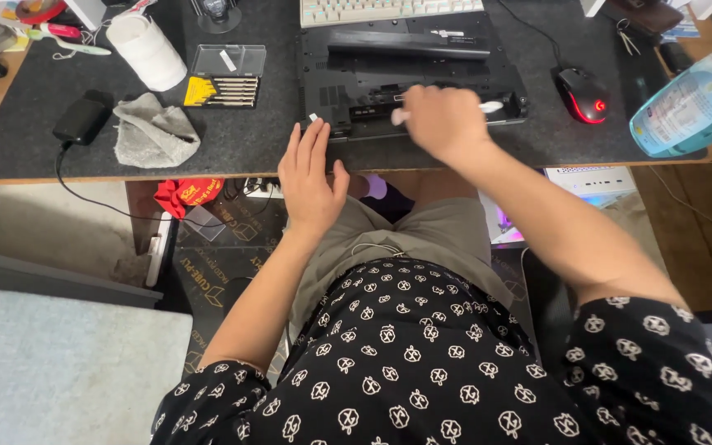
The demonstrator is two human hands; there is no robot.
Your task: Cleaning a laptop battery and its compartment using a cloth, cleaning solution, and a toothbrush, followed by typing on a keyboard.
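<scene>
A black laptop (422, 74) lies upside down on the dark desk mat (274, 132), its battery bay open along the near side. My right hand (442, 119) is over that bay, closed on a thin white stick with a white tip (490, 106); the hand is blurred. Flat at the desk's front edge rests my left hand (311, 177), fingers apart, its fingertips touching the laptop's near left corner and holding nothing.
A clear case of small screwdriver bits (224, 78), a grey cloth (154, 132), a white roll (148, 51) and a black power adapter (81, 121) lie left. A keyboard (389, 10) sits behind, a mouse (583, 95) with a red light right, a clear spray bottle (694, 103) at far right.
</scene>
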